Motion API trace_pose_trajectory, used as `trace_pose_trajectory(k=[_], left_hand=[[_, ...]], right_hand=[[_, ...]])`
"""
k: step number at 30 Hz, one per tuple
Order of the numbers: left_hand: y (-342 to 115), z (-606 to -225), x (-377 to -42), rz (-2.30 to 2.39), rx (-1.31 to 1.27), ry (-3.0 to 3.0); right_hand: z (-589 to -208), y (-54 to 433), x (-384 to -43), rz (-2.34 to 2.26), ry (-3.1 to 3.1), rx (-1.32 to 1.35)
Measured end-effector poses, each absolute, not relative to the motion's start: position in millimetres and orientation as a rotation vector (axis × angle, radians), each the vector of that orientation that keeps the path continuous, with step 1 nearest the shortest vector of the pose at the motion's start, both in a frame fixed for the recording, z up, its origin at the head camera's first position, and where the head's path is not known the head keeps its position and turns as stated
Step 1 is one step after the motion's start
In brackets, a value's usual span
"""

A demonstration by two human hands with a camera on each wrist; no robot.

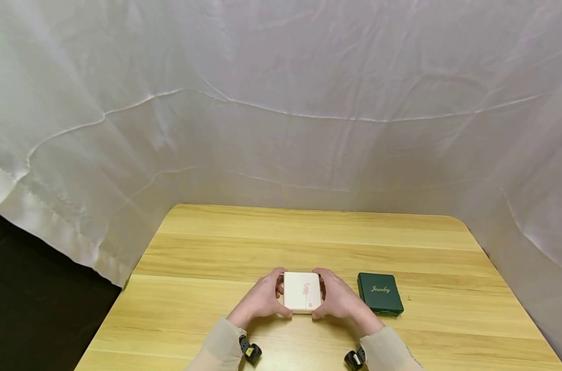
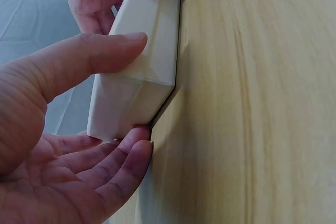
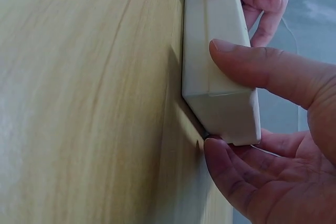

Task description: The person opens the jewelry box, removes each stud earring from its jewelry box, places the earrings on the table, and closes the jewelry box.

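A small cream-white square box (image 1: 301, 292) with a pink flower print on its lid is held between both hands, low over or on the table; the wrist views show its base against the wood. My left hand (image 1: 264, 296) grips its left side, the thumb on the near face and the fingers curled around the far corner. On the right side my right hand (image 1: 335, 296) holds it the same way. In the left wrist view, the box's side (image 2: 149, 30) shows a seam between lid and base, and the lid looks closed.
Right of the right hand lies a dark green box (image 1: 380, 293) with "Jewelry" lettered on its lid. Both boxes are on a light wood table (image 1: 309, 237). A pale curtain (image 1: 281, 144) hangs behind and beside the table, with a dark area (image 1: 30, 299) at the lower left.
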State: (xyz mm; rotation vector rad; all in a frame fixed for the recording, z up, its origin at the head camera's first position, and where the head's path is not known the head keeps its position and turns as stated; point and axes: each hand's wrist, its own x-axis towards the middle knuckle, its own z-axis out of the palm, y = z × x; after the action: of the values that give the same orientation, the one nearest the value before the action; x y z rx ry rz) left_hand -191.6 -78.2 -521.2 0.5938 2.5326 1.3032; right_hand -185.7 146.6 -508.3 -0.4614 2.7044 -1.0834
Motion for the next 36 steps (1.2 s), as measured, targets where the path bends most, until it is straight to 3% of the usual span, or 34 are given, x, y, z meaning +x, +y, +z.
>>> trace_pose_trajectory(k=[36], left_hand=[[-77.9, -520.2, -191.3, 1.313, 0.61, 2.537]], right_hand=[[-507.6, 147.5, -188.2, -1.035, 2.735, -0.482]])
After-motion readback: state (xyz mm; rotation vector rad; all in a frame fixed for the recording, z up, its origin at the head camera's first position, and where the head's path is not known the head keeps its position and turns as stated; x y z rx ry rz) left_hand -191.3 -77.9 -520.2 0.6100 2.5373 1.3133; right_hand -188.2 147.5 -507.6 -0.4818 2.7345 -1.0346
